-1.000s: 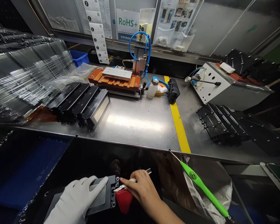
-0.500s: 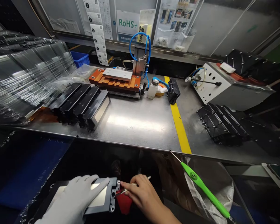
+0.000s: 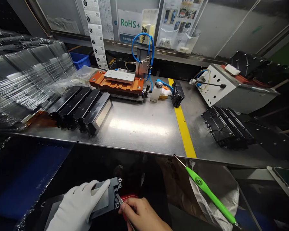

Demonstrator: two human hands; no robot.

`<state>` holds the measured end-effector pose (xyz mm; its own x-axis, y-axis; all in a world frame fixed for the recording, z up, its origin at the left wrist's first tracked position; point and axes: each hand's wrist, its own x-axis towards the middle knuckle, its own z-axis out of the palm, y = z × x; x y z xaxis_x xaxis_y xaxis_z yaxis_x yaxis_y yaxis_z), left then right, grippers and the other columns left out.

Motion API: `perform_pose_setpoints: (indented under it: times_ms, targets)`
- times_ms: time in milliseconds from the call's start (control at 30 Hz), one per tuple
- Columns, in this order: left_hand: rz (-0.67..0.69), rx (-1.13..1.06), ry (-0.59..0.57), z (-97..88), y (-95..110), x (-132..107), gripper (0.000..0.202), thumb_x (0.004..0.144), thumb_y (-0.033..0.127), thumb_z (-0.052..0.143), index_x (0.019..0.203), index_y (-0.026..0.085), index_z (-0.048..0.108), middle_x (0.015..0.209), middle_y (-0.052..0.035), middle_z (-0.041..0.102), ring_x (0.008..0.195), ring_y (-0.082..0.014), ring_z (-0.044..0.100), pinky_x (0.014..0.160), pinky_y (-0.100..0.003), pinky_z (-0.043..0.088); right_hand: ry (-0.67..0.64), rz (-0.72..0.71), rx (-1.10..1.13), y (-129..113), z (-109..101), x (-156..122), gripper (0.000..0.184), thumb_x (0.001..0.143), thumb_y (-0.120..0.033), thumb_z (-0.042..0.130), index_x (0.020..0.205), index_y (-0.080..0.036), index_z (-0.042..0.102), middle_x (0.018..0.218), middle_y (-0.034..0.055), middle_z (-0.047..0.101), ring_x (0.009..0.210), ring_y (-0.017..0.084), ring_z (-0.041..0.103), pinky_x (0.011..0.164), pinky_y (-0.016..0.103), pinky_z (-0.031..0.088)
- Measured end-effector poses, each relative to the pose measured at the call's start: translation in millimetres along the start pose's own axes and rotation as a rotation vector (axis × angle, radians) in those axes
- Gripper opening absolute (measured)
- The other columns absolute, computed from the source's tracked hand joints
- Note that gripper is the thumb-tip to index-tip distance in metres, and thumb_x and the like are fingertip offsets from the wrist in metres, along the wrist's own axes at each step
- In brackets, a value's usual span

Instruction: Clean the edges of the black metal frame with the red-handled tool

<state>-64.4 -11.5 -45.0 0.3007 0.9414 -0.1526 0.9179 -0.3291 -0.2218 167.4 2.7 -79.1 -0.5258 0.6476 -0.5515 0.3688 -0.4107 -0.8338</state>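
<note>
Below the bench edge, my white-gloved left hand (image 3: 79, 205) lies on a flat black framed panel (image 3: 112, 196) and grips it, fingers over its grey face. My bare right hand (image 3: 141, 214) is closed in a pinch on a thin metal tool (image 3: 119, 199) whose tip touches the panel's right end near its screw holes. A red piece (image 3: 128, 198) shows just behind my right hand's fingers.
On the steel bench (image 3: 144, 128) stand a row of black panels (image 3: 83, 107), an orange fixture with blue hoses (image 3: 118, 84), a small bottle (image 3: 155, 92), a white box (image 3: 231, 91) and black trays (image 3: 227, 128). A green-handled tool (image 3: 207, 191) hangs over a bag at the bench edge. Clear trays (image 3: 26, 77) are stacked at the left.
My right hand has pulled back toward me and now pinches the thin tool against the panel's end. The red piece is mostly covered. The panel has tilted slightly under my left hand.
</note>
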Motion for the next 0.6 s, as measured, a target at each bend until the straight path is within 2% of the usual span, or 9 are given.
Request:
perform_pose_setpoints:
  times_ms: [67, 200, 333, 467, 533, 600]
  targets:
    - [0.012, -0.006, 0.041, 2.5, -0.7, 0.0, 0.084, 0.070, -0.011, 0.045, 0.142, 0.032, 0.057, 0.120, -0.0150, 0.074, 0.092, -0.0263, 0.071, 0.078, -0.040, 0.055, 0.013, 0.016, 0.025, 0.0, -1.4, 0.4, 0.044, 0.103, -0.052, 0.045, 0.097, -0.017, 0.071, 0.053, -0.0046, 0.056, 0.042, 0.009, 0.051, 0.048, 0.019, 0.043]
    - [0.021, -0.029, 0.081, 6.9, -1.8, 0.4, 0.081, 0.073, -0.010, 0.045, 0.141, 0.032, 0.059, 0.117, -0.0150, 0.074, 0.092, -0.0265, 0.071, 0.079, -0.040, 0.055, -0.051, 0.028, 0.022, 1.6, -3.1, 2.8, 0.043, 0.102, -0.052, 0.047, 0.098, -0.017, 0.071, 0.052, -0.0044, 0.057, 0.042, 0.009, 0.051, 0.046, 0.018, 0.043]
    - [0.019, -0.074, 0.088, 14.3, -3.9, -1.9, 0.077, 0.076, -0.008, 0.047, 0.142, 0.030, 0.059, 0.118, -0.0157, 0.073, 0.096, -0.0263, 0.070, 0.082, -0.043, 0.053, -0.007, 0.028, 0.069, 3.3, -2.5, 5.8, 0.044, 0.101, -0.055, 0.048, 0.098, -0.017, 0.071, 0.051, -0.0052, 0.055, 0.040, 0.010, 0.049, 0.045, 0.020, 0.042]
    - [0.013, -0.086, 0.114, 14.8, -6.1, -1.9, 0.075, 0.076, -0.008, 0.047, 0.140, 0.029, 0.062, 0.115, -0.0168, 0.073, 0.094, -0.0282, 0.070, 0.079, -0.043, 0.054, -0.067, 0.015, 0.097, 3.1, -4.8, 6.9, 0.050, 0.099, -0.063, 0.049, 0.096, -0.017, 0.070, 0.052, -0.0045, 0.056, 0.042, 0.011, 0.051, 0.047, 0.021, 0.040]
    - [-0.033, -0.205, 0.104, 9.3, -6.6, 0.5, 0.076, 0.074, -0.006, 0.047, 0.140, 0.028, 0.062, 0.115, -0.0152, 0.073, 0.095, -0.0285, 0.069, 0.080, -0.044, 0.054, -0.010, -0.025, 0.171, 4.7, -6.9, 6.3, 0.058, 0.095, -0.071, 0.048, 0.095, -0.016, 0.068, 0.057, -0.0032, 0.057, 0.047, 0.011, 0.053, 0.052, 0.023, 0.043]
    - [-0.183, -0.609, 0.051, 2.0, -5.6, 2.6, 0.070, 0.073, -0.001, 0.053, 0.134, 0.029, 0.066, 0.114, -0.0105, 0.072, 0.095, -0.0277, 0.068, 0.083, -0.043, 0.055, 0.059, -0.081, 0.282, 8.9, -6.2, 5.1, 0.064, 0.092, -0.078, 0.048, 0.096, -0.016, 0.065, 0.066, -0.0014, 0.059, 0.056, 0.012, 0.056, 0.059, 0.025, 0.045]
